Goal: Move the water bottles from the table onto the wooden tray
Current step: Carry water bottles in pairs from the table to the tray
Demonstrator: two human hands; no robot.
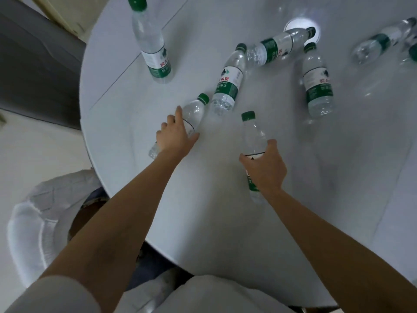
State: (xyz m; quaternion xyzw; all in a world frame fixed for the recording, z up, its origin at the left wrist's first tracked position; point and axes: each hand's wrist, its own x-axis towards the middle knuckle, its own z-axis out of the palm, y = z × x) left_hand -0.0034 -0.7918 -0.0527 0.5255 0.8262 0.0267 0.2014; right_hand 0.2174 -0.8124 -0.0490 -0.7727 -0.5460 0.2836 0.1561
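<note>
Seven bottles point(228, 84) on table point(126, 123); upright bottle point(151, 41) far left, rest scattered right.

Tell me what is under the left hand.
Under the left hand lies a water bottle on its side on the white table, green cap pointing away. The grip covers its label; only the clear shoulder, cap and base show.

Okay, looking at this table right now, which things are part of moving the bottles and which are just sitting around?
Part of the job:
- bottle under the left hand, left hand on it
- bottle in the right hand, right hand gripping it
- other water bottles on the table, such as the upright one and the lying ones

Just there:
- white table
- round recess in the table

The wooden tray is not in view.
</note>
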